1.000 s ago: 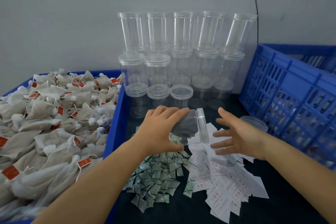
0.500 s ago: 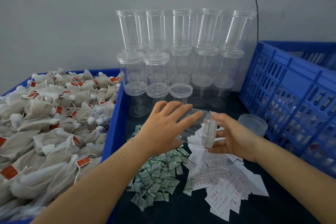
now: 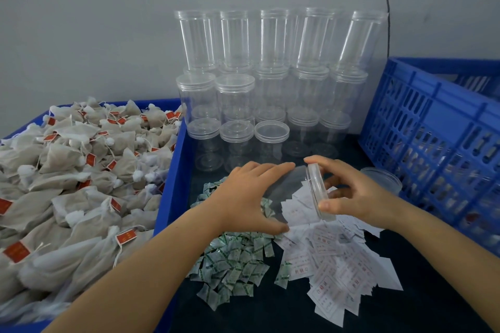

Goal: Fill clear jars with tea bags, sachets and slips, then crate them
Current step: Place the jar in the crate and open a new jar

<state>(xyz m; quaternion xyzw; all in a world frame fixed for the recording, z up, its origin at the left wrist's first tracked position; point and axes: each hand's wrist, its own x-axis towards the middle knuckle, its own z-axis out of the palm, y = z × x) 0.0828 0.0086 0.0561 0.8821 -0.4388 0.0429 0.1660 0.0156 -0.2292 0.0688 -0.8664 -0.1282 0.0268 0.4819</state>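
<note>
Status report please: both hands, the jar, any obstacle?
Left hand holds the jar sideways. Right hand has its grip on the lid. Jar looks empty. No obstacle seen.

Stacked jars (image 3: 270,84) wall off twelve o'clock, a crate (image 3: 433,143) blocks three, a bin (image 3: 173,170) nine; six lies open.

The stacked jars (image 3: 270,84) are the landmark: left of them, the bin (image 3: 173,181) holding tea bags (image 3: 75,186); right, the crate (image 3: 433,127); in front, sachets (image 3: 232,265), with slips (image 3: 338,265) to the sachets' right.
</note>
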